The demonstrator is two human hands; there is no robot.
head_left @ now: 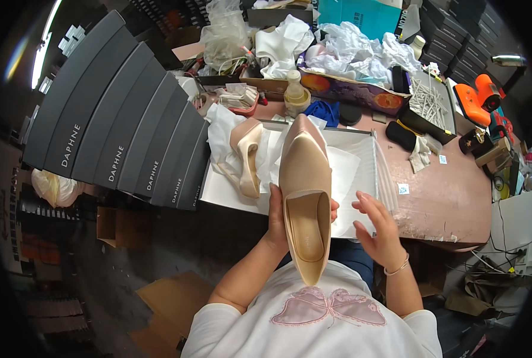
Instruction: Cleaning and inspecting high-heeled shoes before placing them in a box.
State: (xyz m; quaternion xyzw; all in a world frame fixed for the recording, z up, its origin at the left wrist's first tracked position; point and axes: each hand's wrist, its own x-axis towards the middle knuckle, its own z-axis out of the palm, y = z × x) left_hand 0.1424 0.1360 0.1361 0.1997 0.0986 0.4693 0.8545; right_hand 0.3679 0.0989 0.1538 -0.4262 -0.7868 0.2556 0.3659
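A beige satin pointed-toe shoe (305, 170) is held up in front of my chest, its toe pointing away and its insole facing up. My left hand (276, 222) is wrapped round its left side, with fingertips showing at the right edge. My right hand (380, 232) is raised just right of the shoe, fingers spread and nothing in them. Behind the held shoe lies an open white shoebox (345, 139) on the table. A matching shoe (249, 161) rests on its side at the box's left, with white tissue paper (223, 126) around it.
A tall stack of dark grey shoeboxes (120, 113) leans at the left. Along the back stand a plastic bottle (296, 89), a patterned carton (352, 89) of crumpled paper and a tray of white sticks (428, 101). An orange tape dispenser (473, 102) sits at the far right of the pink table (451, 203).
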